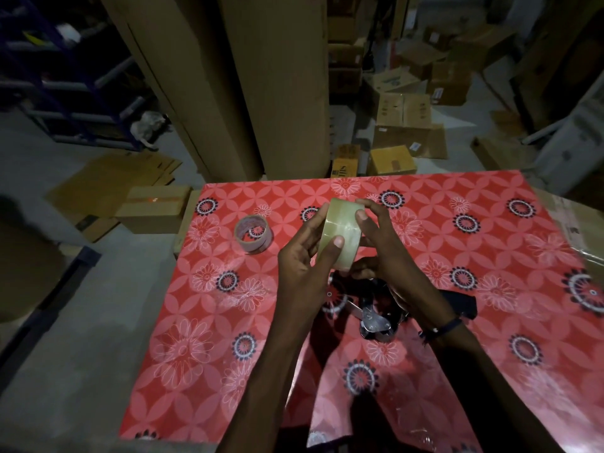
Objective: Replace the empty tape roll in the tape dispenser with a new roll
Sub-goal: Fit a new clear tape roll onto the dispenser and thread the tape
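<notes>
The red cloth [457, 256] lies under both hands. The dispenser [376, 317] rests on it just below and behind the fingers, partly hidden by the right wrist, so I can't tell which way its hub faces. Its dark handle pokes out to the right of that wrist.

The new roll [343, 237] is held up off the cloth, on edge between both hands. Its hole axis runs roughly left-right, palm to palm. The left hand [304, 256] curls round its near-left side w/ the thumb pressed on the tape face. The right hand [379, 246] clamps the far-right side, thumb on the rim.

The empty core [253, 233] sits on the cloth well left of the left fingers (so the old roll looks to be out already).

Judgement: next is a move straight down toward the wrists. The right hand is nearer the dispenser.
</notes>
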{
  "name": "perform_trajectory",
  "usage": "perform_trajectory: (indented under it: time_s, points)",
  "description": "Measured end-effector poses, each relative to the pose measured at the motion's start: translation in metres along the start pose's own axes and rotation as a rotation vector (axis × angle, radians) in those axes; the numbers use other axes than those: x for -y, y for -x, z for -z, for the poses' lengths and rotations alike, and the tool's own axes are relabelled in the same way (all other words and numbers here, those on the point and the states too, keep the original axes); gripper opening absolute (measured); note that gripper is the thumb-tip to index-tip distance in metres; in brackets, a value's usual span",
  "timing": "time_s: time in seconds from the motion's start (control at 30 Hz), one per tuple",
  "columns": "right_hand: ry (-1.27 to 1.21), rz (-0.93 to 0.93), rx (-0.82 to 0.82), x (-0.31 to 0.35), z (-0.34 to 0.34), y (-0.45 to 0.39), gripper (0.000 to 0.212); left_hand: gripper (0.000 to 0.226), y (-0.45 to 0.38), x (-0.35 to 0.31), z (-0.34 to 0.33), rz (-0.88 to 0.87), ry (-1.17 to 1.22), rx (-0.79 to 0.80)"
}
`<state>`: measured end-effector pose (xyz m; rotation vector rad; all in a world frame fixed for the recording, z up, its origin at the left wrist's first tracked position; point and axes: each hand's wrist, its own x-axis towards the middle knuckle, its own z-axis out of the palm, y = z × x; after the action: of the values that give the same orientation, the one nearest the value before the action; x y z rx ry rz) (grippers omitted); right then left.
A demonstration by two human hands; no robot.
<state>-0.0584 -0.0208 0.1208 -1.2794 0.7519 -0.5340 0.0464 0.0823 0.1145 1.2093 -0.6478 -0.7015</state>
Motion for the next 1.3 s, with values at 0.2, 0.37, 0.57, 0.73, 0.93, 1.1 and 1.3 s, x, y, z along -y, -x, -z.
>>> perform_trajectory:
  time_s: [0.2,0.37,0.57,0.73,0.93,1.1,1.3]
  points:
    - [0.044,-0.031,0.038,0.002,0.002,-0.001,0.057,0.047,0.000,-0.004,-0.005,0.000,0.098,-0.048]
    - [-0.006,-0.049,0.024,0.000,0.001,-0.003,0.065,0.041,-0.004,-0.008,-0.007,0.018,0.118,-0.111]
    - [-0.004,-0.063,-0.054,-0.008,0.000,-0.009,0.057,0.053,-0.007,0.000,0.003,0.012,0.090,-0.006]
    - [-0.038,-0.108,-0.084,-0.009,0.000,-0.010,0.043,0.064,-0.009,0.004,0.008,0.023,0.121,0.128]
    - [-0.074,-0.125,-0.169,-0.015,0.003,-0.005,0.068,0.044,-0.009,0.003,0.009,-0.057,-0.208,-0.030]
    - [-0.122,-0.010,-0.242,-0.017,0.011,-0.001,0.066,0.016,-0.001,0.011,0.004,-0.098,-0.372,-0.321]
    - [-0.036,0.100,-0.213,-0.025,0.024,0.004,0.088,0.011,0.000,0.018,0.004,-0.051,-0.342,-0.329]
